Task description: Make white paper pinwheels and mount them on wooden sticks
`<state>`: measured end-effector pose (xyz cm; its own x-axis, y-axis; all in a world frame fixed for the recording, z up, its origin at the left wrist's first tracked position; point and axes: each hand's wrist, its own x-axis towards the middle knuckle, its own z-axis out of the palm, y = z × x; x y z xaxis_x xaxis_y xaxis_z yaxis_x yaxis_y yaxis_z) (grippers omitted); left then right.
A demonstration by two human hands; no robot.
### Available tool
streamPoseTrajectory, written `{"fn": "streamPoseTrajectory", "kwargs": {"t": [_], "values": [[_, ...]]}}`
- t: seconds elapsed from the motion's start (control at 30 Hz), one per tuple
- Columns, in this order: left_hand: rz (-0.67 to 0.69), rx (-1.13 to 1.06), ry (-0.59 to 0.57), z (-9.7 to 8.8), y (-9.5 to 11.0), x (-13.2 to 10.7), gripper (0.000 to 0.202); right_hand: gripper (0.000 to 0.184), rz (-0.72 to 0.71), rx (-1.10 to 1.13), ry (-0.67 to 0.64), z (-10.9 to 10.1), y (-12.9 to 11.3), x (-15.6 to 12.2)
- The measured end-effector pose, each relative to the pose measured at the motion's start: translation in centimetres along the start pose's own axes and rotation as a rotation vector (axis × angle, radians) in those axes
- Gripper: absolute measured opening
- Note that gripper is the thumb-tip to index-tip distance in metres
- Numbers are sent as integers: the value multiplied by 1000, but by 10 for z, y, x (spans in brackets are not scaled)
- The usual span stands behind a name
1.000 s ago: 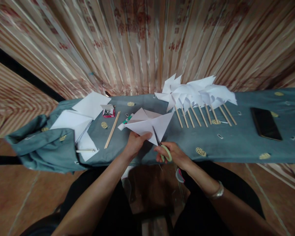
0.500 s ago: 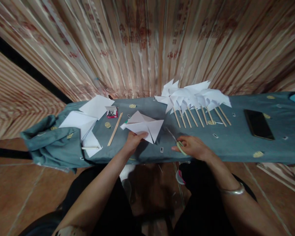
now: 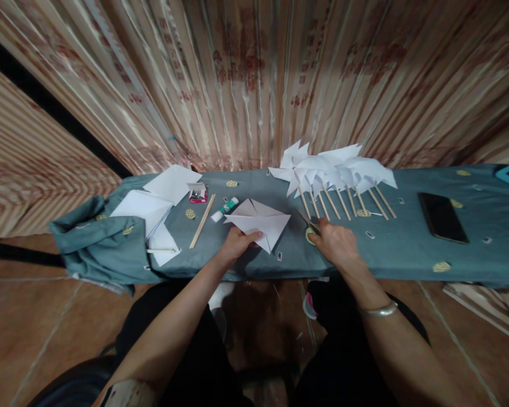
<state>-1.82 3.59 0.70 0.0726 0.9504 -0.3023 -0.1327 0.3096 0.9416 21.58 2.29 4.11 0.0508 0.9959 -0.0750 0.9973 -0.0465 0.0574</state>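
Observation:
My left hand (image 3: 236, 244) pinches the near corner of a folded white paper (image 3: 259, 221) that rests on the blue-grey cloth of the table (image 3: 407, 249). My right hand (image 3: 336, 243) lies further right on the cloth, its fingers curled round the green handle of a pair of scissors (image 3: 309, 228). The blades point away from me toward the row of pinwheels and lie on or just above the cloth.
Several white paper pinwheels on wooden sticks (image 3: 335, 175) lie at the back. A black phone (image 3: 442, 216) is to the right. On the left are a glue stick (image 3: 224, 209), a loose wooden stick (image 3: 202, 221), a small pin box (image 3: 197, 194) and white sheets (image 3: 146, 206). A curtain hangs behind.
The scissors have left the paper: my right hand carried them right and away from me, down toward the cloth. My left hand has lowered the paper onto the table.

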Motion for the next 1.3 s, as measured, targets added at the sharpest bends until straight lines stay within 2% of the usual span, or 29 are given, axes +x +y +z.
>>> {"fn": "streamPoseTrajectory", "kwargs": {"t": [0.27, 0.4, 0.63, 0.77, 0.8, 0.87, 0.97, 1.13, 1.3], "values": [[-61, 50, -20, -19, 6, -10, 33, 32, -29, -38, -44, 0, 0, 0], [-34, 159, 30, -35, 7, -15, 31, 32, -33, -43, -48, -1, -2, -1], [97, 318, 176, -70, 11, -18, 33, 32, -61, -54, -48, -3, -6, -2], [285, 475, 308, -82, 15, -16, 17, 30, -81, -68, -77, -4, -5, -1], [350, 511, 354, -84, 16, -14, 14, 30, -90, -72, -82, -5, -5, -1], [457, 578, 423, -87, 19, -8, 20, 31, -110, -80, -84, -5, -6, -1], [539, 687, 446, -91, 18, 5, 31, 33, -130, -92, -83, -7, -7, -3], [584, 843, 412, -90, 7, 30, 38, 31, -139, -100, -109, -9, -10, -2], [565, 1043, 395, -84, 2, 42, 40, 26, -158, -94, -103, -8, -5, -1]]}}
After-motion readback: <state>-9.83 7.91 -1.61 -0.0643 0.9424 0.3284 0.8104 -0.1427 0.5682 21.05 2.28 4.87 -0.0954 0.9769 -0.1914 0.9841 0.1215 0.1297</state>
